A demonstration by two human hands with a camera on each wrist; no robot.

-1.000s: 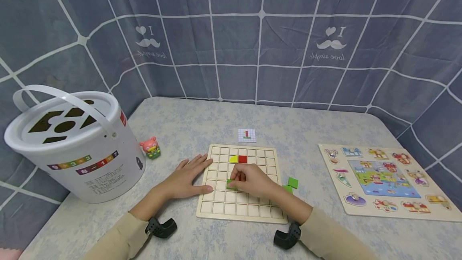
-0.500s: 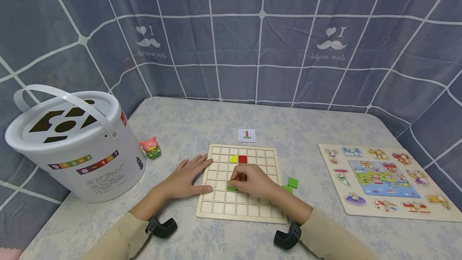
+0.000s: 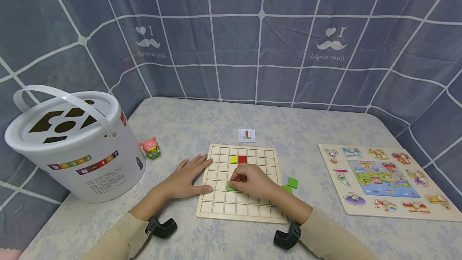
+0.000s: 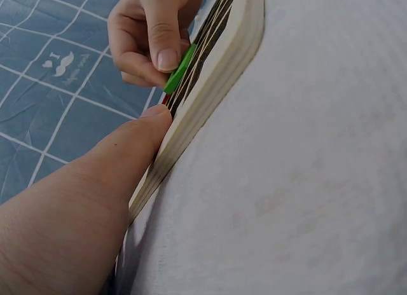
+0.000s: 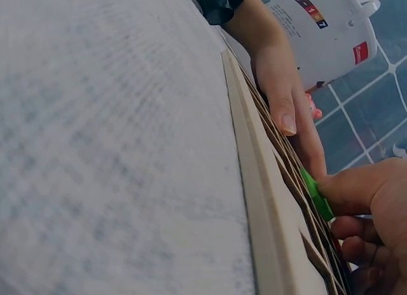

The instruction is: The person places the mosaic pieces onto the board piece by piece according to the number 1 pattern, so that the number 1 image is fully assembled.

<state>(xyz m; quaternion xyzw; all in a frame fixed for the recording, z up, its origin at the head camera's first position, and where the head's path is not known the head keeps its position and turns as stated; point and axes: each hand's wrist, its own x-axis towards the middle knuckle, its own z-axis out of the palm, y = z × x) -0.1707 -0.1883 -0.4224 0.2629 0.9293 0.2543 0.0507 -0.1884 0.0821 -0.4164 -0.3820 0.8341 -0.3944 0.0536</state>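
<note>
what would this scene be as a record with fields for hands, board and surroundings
left hand: rests on left edge of pale wooden grid board
right hand: pinches thin green square tile at the board
on board: small yellow piece, red square tile
right of board: two loose green square tiles
beyond board: small white grid card
far left: white lidded bucket

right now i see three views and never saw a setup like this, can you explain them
No machine here, only a person working bare-handed. The wide picture comes from a camera on the head, the other two from one on each wrist. On the table lies a wooden grid board holding a yellow piece and a red tile. The left hand rests at its edge, while the right hand pinches a green tile over it. Nearby are two loose green tiles, a pattern card, a pink figure, a white bucket and a puzzle board.
</note>
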